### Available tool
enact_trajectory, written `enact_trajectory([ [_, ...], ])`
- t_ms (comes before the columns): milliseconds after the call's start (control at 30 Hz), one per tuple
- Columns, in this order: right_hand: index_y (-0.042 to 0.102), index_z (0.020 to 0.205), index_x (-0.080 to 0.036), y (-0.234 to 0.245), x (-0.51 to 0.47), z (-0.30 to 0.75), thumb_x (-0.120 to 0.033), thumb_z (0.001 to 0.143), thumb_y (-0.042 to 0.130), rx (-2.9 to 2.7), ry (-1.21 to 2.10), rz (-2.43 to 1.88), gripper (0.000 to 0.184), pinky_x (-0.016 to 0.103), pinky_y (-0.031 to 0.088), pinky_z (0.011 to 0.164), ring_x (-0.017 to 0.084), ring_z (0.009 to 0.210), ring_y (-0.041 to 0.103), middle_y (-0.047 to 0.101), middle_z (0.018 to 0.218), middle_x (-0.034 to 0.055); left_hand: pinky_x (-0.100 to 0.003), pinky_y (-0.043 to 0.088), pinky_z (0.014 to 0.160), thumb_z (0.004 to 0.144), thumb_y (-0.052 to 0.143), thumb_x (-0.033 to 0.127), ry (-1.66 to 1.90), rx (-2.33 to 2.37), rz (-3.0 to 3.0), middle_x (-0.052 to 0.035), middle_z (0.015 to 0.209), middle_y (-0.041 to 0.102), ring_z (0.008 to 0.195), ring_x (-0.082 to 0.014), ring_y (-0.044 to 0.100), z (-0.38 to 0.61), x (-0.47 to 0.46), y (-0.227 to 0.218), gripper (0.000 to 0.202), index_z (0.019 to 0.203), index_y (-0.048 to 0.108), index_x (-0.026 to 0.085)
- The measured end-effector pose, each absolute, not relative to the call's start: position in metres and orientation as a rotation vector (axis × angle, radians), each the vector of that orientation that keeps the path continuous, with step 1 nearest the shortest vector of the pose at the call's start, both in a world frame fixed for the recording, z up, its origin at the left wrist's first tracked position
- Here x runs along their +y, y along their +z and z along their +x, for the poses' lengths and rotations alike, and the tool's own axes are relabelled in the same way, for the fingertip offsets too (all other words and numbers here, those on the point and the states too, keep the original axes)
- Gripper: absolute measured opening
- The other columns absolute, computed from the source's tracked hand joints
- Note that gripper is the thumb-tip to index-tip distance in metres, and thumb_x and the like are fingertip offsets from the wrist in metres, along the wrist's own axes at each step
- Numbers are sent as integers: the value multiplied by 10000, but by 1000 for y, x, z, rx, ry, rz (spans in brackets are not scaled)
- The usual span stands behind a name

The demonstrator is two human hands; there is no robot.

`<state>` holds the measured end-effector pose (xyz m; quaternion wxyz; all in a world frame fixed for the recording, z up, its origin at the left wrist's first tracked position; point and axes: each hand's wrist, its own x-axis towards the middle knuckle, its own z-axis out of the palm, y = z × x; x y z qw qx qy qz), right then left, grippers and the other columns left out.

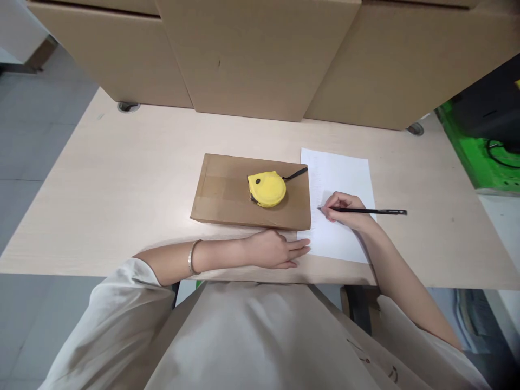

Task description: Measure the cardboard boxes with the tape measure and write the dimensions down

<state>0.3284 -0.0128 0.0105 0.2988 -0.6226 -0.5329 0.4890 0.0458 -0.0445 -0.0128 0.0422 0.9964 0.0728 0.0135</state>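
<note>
Head view: right of the box [227,189], your right hand [351,218] has the pen [374,212] pinched in its fingers, tip pointing back toward the box's right side; you cannot tell whether it touches the paper [345,170] below. That paper lies right of the box, its left edge seemingly under it, with faint marks along there too small to read. Your left hand [276,251] lies along the near side of the box, two fingers stretched out over the paper's near corner and nothing visible in their grasp.

Watch that light hold: if the box gets bumped by your left knuckles, it could drag the paper and make the pen stray. The same knock could slide the tape [266,190], which sits loose on top of the box. Its strap [296,174] reaches the box's right edge and might snag your pen.

Around the box you have bare counter [134,179] to the left. Beyond its far side, tall cardboard [255,54] closes off the counter, so your reach that way is blocked. Well right of the box stands something green [459,146].
</note>
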Motion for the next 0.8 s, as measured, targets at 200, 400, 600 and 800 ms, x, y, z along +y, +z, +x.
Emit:
enact_trajectory([
  [200,607,616,-214,11,-13,327,-378,667,910,-1425,1331,-1657,348,282,389,548,120,527,501,592,535,-6,-340,555,606,1125,400,496,66,213,3049,-60,1678,546,786,-130,770,45,-45,-14,576,1579,568,184],
  [400,598,589,-207,6,-12,330,-397,602,940,-1391,1314,-1668,391,270,359,537,109,526,475,572,541,-9,-338,553,608,1121,414,500,8,227,3053,-52,1698,519,776,-130,765,45,-46,-11,580,1604,539,205],
  [600,596,583,-206,1,-11,333,-327,606,891,-1380,1303,-1657,320,267,337,523,100,518,455,558,563,-7,-335,554,635,1142,330,494,-84,223,3037,-44,1734,457,836,-137,776,46,-46,-10,594,1629,508,204],
  [800,564,570,-208,-1,-11,336,-309,610,889,-1421,1234,-1632,343,251,286,496,82,507,409,537,579,-19,-338,560,625,1125,410,485,11,223,3025,-61,1718,492,806,-136,764,46,-47,-16,573,1606,536,199],
])
